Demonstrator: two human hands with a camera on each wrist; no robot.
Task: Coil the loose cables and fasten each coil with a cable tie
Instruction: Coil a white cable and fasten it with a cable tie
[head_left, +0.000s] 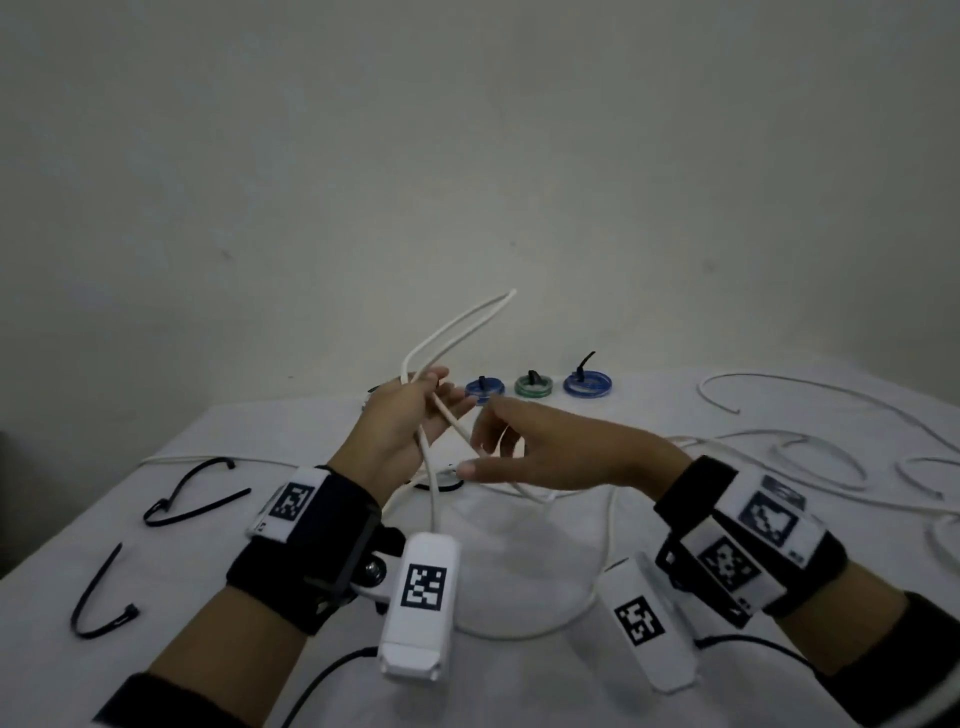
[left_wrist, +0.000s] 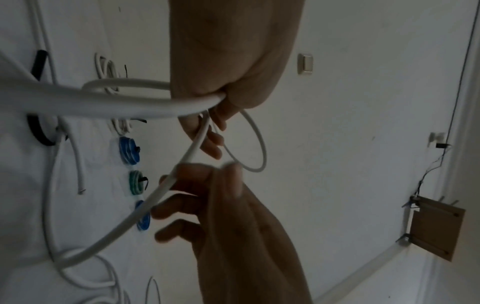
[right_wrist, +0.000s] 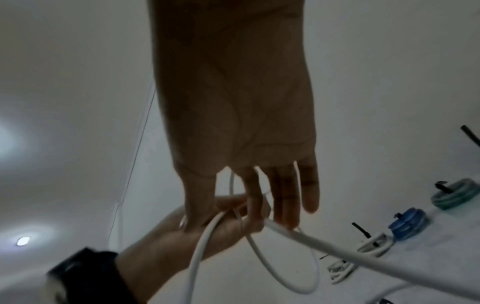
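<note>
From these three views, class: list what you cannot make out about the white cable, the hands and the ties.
- White cable: how many loops the left hand holds; fingers cover them in the head view.
- Right hand: whether it pinches the cable; blurred in the left wrist view, backlit in the right wrist view.
- Black cable ties: their locking heads, too small in the head view.
- Loose cables: far ends, cut off at the head view's right edge.

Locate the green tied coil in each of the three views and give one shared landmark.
Head: green coil at the table's far edge, middle of three coils.
Left wrist: left of centre, between two blue coils.
Right wrist: far right edge.
Shared landmark: the blue coil beside it.
</note>
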